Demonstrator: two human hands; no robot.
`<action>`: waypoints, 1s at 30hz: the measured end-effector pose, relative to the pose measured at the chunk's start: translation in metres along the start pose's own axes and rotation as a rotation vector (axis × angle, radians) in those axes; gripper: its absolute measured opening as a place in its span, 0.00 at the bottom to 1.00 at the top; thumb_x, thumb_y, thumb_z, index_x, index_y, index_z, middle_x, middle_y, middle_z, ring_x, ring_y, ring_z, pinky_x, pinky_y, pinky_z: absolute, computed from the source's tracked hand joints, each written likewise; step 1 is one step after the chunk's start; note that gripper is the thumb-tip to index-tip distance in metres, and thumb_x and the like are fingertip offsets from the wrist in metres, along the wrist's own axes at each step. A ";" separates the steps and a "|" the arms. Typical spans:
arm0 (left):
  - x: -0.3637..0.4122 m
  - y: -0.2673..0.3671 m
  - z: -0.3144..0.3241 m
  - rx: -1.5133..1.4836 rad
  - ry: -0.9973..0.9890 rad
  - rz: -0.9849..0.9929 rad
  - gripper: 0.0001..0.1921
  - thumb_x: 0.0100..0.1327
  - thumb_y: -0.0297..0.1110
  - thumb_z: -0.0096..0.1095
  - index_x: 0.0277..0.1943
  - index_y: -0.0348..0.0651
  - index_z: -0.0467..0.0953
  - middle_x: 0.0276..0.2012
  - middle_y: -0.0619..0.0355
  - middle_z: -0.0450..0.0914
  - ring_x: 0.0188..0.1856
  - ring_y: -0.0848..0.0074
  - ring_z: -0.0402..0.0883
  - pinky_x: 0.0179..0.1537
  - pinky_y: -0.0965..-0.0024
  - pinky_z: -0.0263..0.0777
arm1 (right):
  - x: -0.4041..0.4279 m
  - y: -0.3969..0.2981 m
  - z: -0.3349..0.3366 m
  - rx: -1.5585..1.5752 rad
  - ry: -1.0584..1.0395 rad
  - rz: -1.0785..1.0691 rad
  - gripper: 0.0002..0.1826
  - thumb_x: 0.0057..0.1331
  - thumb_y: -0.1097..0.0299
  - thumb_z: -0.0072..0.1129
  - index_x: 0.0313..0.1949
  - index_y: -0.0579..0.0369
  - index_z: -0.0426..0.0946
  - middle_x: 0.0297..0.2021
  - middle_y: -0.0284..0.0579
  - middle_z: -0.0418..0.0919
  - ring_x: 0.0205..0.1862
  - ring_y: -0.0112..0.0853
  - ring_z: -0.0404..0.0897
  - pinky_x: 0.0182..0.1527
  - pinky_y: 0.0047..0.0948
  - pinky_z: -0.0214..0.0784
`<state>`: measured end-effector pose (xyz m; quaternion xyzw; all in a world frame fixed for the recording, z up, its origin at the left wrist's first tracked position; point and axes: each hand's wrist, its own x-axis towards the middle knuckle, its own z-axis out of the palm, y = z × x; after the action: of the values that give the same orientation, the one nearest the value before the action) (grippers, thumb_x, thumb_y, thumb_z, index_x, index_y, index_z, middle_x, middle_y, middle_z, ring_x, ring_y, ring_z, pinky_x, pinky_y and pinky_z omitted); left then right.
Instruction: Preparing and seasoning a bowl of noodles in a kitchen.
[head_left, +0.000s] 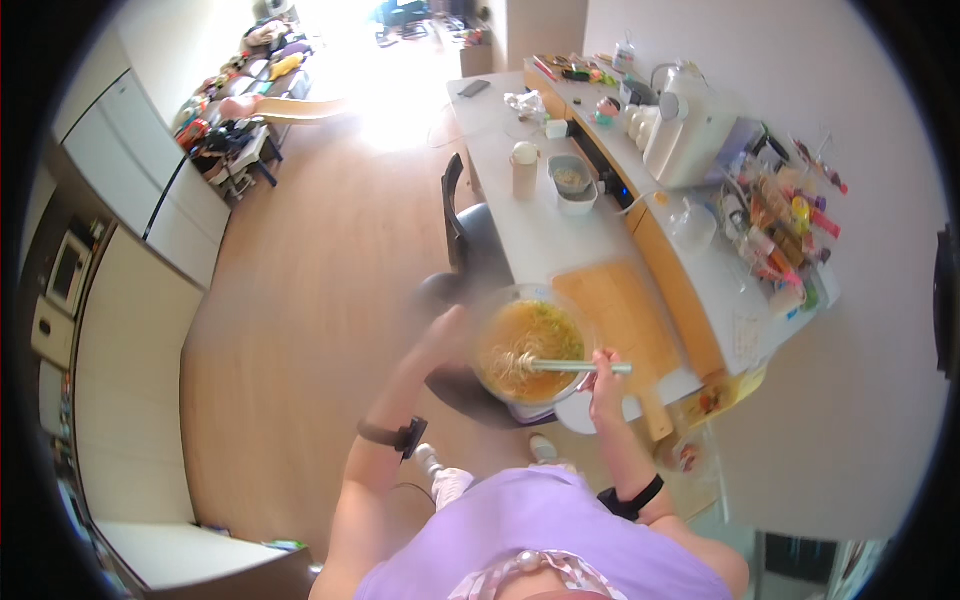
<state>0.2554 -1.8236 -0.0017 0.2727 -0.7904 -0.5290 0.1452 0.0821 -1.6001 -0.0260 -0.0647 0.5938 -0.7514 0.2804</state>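
A large clear bowl (480, 352) holds orange-brown broth with thin noodles (513, 366) and chopped greens along its far right side. My right hand (604, 379) grips metal chopsticks (562, 366) at the bowl's right; their tips are in the noodles. At the bowl's left edge is my left hand (448, 334), blurred, and whether it touches the rim cannot be told. A wooden cutting board (622, 315) lies just right of the bowl, its handle towards me.
Dark chairs (484, 232) stand left of the white table (491, 161). On the table are a bottle (525, 176), stacked containers (574, 187) and a phone (474, 88). The raised shelf bears a white appliance (686, 131) and packets (784, 225).
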 end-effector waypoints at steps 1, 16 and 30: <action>0.012 -0.010 -0.016 0.101 -0.038 0.029 0.05 0.53 0.24 0.50 0.32 0.38 0.63 0.15 0.57 0.72 0.11 0.79 0.69 0.10 0.79 0.62 | -0.003 0.002 0.014 -0.001 0.036 -0.029 0.06 0.61 0.66 0.47 0.33 0.54 0.65 0.15 0.32 0.63 0.10 0.17 0.60 0.10 0.18 0.59; 0.150 -0.039 -0.156 -0.190 -0.407 -0.031 0.05 0.54 0.25 0.52 0.31 0.38 0.63 0.14 0.57 0.71 0.11 0.76 0.71 0.11 0.78 0.63 | 0.029 0.043 0.178 0.034 0.411 -0.119 0.08 0.58 0.65 0.50 0.31 0.55 0.67 0.12 0.33 0.63 0.08 0.20 0.62 0.10 0.20 0.61; 0.329 -0.110 -0.145 -0.044 -0.710 0.059 0.07 0.57 0.25 0.52 0.32 0.39 0.61 0.14 0.58 0.70 0.10 0.79 0.69 0.10 0.79 0.62 | 0.130 0.101 0.226 0.090 0.694 -0.106 0.09 0.58 0.62 0.50 0.33 0.53 0.67 0.13 0.33 0.64 0.10 0.20 0.64 0.12 0.21 0.61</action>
<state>0.0950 -2.1574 -0.0637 0.0458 -0.7875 -0.6033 -0.1177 0.1062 -1.8722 -0.0857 0.1761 0.6157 -0.7677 0.0251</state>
